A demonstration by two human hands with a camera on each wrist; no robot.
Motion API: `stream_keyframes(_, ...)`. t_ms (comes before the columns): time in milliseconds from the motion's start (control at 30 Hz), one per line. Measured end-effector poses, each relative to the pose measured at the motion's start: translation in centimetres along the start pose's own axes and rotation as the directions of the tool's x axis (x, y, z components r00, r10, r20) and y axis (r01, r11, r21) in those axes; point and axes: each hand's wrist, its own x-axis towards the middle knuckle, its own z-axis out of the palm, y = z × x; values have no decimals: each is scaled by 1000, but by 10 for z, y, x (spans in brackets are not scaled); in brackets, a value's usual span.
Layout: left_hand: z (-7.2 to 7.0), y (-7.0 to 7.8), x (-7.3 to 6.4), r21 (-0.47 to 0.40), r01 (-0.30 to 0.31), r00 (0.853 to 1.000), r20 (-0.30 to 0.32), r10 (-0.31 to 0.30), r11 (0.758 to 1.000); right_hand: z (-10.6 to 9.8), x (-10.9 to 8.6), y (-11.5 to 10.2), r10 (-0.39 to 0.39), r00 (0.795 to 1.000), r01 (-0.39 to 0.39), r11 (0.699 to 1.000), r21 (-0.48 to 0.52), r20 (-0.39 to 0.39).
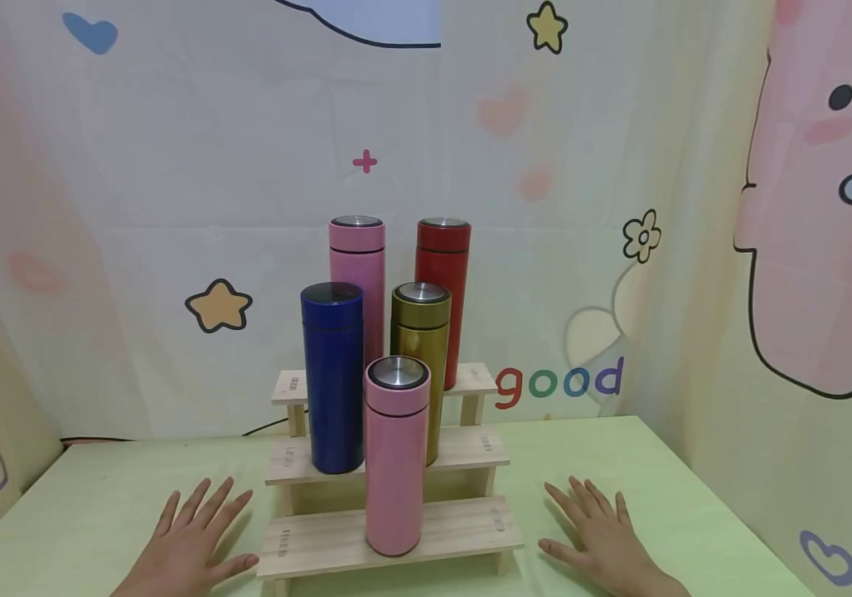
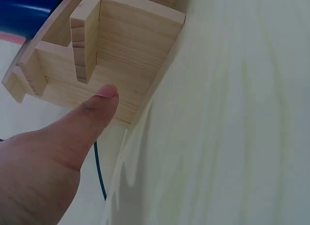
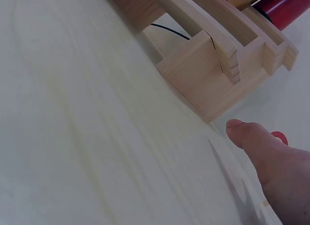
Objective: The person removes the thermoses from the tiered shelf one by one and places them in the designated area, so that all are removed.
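Note:
A three-step wooden stand (image 1: 463,526) rises in the middle of the head view. On its lowest step stands a pink thermos bottle (image 1: 396,473). The middle step bears a blue bottle (image 1: 334,390) at left and a gold bottle (image 1: 426,342) at right, partly hidden by the front one. Behind them, a second pink bottle (image 1: 357,278) and a red bottle (image 1: 444,269) are on the top step. My left hand (image 1: 187,543) lies left of the stand, fingers spread, holding nothing. To the right, my right hand (image 1: 601,535) is likewise spread. Each wrist view shows a thumb near the stand's side.
The light green table (image 1: 568,456) extends on both sides of the stand. A printed cloth (image 1: 247,166) hangs behind and along the sides. A thin dark cord (image 2: 100,171) runs behind the stand.

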Motion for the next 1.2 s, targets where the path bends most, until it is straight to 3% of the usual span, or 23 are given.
stream_keyframes(333,-3,-1,1,8,-4,1000,-4,4,1000,-2,1,-1,-9,1000,10,1000,15,-25)
stream_keyframes(833,-9,2,3,48,-24,999,-41,26,999,-12,4,-3,-1,1000,1,999,40,-3)
stream_keyframes(1033,-15,7,7,42,-16,1000,1,16,999,-16,7,-2,-19,998,21,999,32,-55)
stream_keyframes(1200,-22,11,9,-48,-3,999,35,5,999,-24,10,-2,-45,996,51,996,79,-74)
